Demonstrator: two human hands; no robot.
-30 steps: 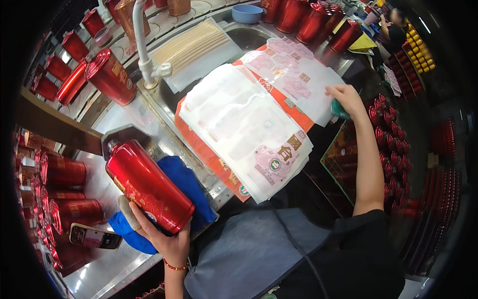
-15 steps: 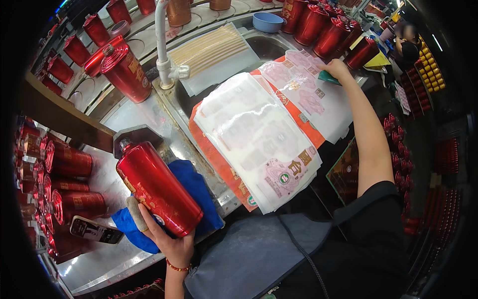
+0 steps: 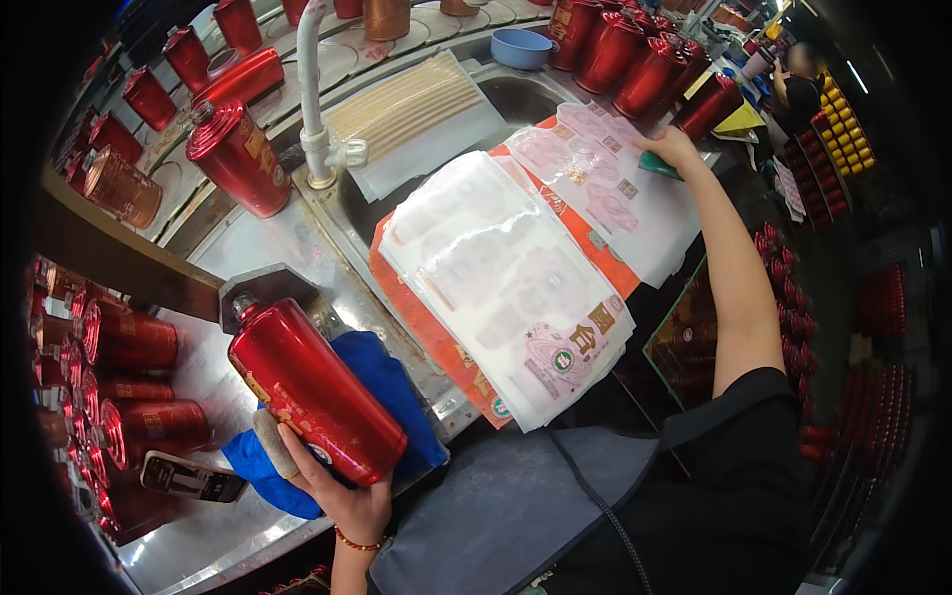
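The left hand's [image 3: 357, 508] fingers wrap the lower end of the glossy red bottle [image 3: 322, 392], which lies tilted over the soft blue cloth [image 3: 385, 365], neck at the dark angular block [image 3: 266, 282]. The right hand's [image 3: 674, 149] fingers clamp a green piece [image 3: 658, 166] beside the thin printed sheets [image 3: 605, 188]; whether they also pinch paper, I cannot tell. Good handling means steadying the smooth bottle and keeping the sheets uncreased.

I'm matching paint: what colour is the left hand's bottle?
The bottle is shiny red with gold markings, best seen in the head view.
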